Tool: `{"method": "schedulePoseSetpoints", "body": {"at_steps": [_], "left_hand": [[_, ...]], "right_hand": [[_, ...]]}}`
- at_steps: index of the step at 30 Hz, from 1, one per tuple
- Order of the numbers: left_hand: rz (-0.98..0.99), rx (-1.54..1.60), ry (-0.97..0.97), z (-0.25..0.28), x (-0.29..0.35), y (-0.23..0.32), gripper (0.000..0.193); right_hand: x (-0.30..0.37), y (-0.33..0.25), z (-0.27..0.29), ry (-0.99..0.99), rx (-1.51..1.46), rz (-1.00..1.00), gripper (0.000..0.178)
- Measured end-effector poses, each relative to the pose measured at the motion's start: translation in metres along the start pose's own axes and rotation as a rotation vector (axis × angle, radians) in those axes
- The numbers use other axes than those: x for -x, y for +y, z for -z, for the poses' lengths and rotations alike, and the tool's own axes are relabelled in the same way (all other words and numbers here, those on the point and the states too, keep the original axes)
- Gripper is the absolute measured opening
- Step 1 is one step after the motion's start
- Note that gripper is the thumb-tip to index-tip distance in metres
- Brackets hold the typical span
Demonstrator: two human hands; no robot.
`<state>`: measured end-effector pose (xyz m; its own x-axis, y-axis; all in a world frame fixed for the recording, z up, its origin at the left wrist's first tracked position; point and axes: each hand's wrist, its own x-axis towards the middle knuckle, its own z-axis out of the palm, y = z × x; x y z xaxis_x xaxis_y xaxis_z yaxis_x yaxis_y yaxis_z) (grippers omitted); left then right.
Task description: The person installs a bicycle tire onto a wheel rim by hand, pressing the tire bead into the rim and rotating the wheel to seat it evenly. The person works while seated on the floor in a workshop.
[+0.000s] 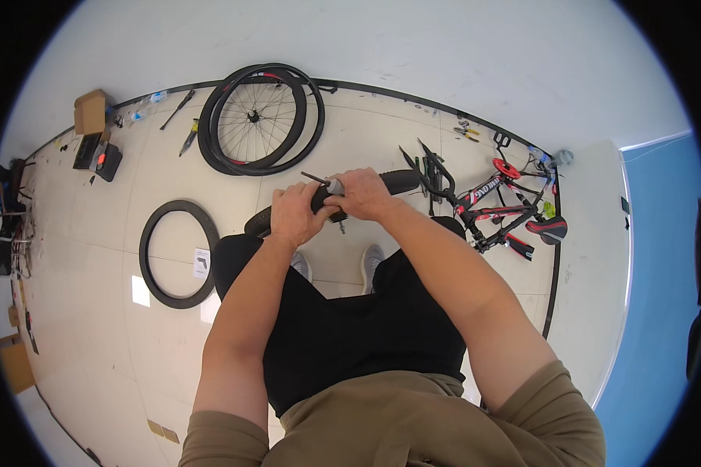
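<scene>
Between my knees stands a bicycle wheel with a black tyre, seen nearly edge-on, with its axle sticking out below my hands. My left hand is closed over the near left part of the tyre. My right hand is closed at the top of the wheel, its thumb against the tyre and its fingers around a tool with a grey handle. From that handle a thin dark shaft points left, above my left hand. My palms hide part of the rim and the tool's exact kind.
A spoked wheel with a loose tyre leans at the wall. Another tyre lies left, a paper card on it. On the right rests a black-and-red bicycle frame. Pliers, a cardboard box and a yellow-handled tool lie farther off.
</scene>
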<state>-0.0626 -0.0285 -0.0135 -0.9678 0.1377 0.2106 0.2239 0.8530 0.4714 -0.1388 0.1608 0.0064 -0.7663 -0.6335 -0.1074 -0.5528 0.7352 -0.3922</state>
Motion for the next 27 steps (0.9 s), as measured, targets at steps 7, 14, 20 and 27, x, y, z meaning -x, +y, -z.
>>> {"method": "schedulePoseSetpoints", "body": {"at_steps": [7, 14, 20, 27], "left_hand": [[-0.035, 0.006, 0.022, -0.006, 0.002, -0.02, 0.045], [-0.035, 0.031, 0.045, -0.001, -0.002, -0.019, 0.043], [-0.046, 0.117, 0.054, -0.006, 0.002, -0.02, 0.044], [-0.025, 0.054, 0.03, 0.006, 0.001, -0.011, 0.05]], "right_hand": [[-0.006, 0.017, 0.023, -0.074, -0.781, -0.115, 0.041], [0.037, 0.064, 0.016, 0.159, -0.35, 0.025, 0.054], [0.049, 0.057, 0.006, 0.266, -0.134, 0.086, 0.052], [0.052, 0.058, 0.009, 0.196, -0.155, 0.076, 0.046]]}}
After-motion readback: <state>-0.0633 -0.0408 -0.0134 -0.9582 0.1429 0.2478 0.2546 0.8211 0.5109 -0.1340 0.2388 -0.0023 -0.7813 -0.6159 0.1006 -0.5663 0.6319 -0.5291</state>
